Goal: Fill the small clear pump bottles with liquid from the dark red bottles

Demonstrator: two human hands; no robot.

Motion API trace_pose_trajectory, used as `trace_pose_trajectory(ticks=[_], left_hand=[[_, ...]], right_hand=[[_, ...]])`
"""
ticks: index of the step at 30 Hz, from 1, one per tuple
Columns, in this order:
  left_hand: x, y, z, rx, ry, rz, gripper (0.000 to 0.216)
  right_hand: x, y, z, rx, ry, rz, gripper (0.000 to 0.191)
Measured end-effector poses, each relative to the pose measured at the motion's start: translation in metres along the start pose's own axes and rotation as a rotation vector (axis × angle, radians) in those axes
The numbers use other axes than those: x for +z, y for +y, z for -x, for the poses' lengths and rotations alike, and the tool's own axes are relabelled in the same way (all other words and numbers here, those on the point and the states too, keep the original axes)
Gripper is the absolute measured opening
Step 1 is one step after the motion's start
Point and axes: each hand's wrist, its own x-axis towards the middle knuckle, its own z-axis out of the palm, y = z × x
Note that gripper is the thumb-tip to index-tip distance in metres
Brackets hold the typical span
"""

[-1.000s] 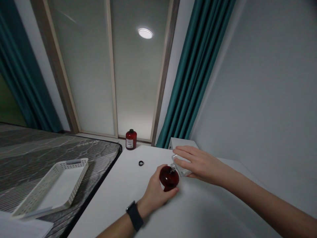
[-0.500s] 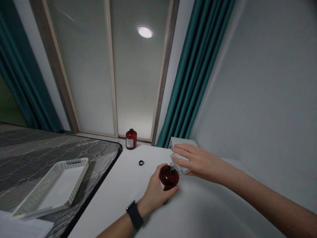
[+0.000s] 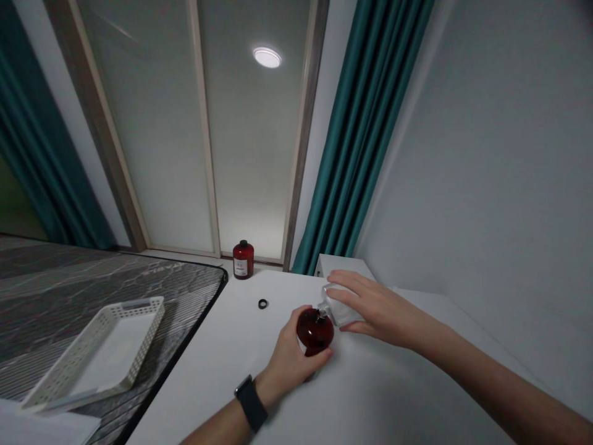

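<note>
While my left hand (image 3: 293,353) is closed around the body of a dark red bottle (image 3: 315,334) over the white bench (image 3: 222,386), I have the right hand (image 3: 377,309) gripping a clear bottle (image 3: 341,310), tilted, its neck at the red bottle's mouth; from here I cannot tell whether the two touch. Small black ring (image 3: 263,304) lies on the bench beyond the left hand, capped red bottle (image 3: 243,259) with white label upright near the far edge, white perforated basket (image 3: 147,341) off to the left on a grey striped surface (image 3: 185,296).
</note>
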Motion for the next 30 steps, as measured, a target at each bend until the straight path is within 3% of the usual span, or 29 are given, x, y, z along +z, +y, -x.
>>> trace_pose_trajectory(ticks=[6, 11, 16, 19, 22, 25, 30], left_hand=[[0.002, -0.004, 0.0, -0.012, -0.008, -0.028, 0.071], [0.0, -0.003, -0.002, -0.033, -0.003, -0.056, 0.069], [-0.002, -0.003, -0.005, -0.05, 0.035, -0.067, 0.069], [-0.002, -0.005, -0.007, -0.055, 0.056, -0.086, 0.069], [-0.003, -0.008, -0.007, -0.06, 0.037, -0.088, 0.07], [-0.003, -0.013, -0.006, -0.069, 0.013, -0.093, 0.071], [-0.004, -0.021, -0.006, -0.062, 0.066, -0.172, 0.072]], right_hand=[[0.018, 0.002, 0.016, 0.09, 0.109, -0.153, 0.061], [0.045, 0.004, 0.029, 0.283, 0.229, -0.323, 0.07], [0.094, 0.002, 0.034, 0.533, 0.482, -0.614, 0.063], [0.132, 0.0, 0.034, 0.717, 0.577, -0.83, 0.057], [0.166, -0.003, 0.033, 0.809, 0.664, -0.952, 0.058], [0.188, -0.007, 0.033, 0.874, 0.687, -0.948, 0.052], [0.201, -0.014, 0.034, 1.002, 0.668, -0.846, 0.054]])
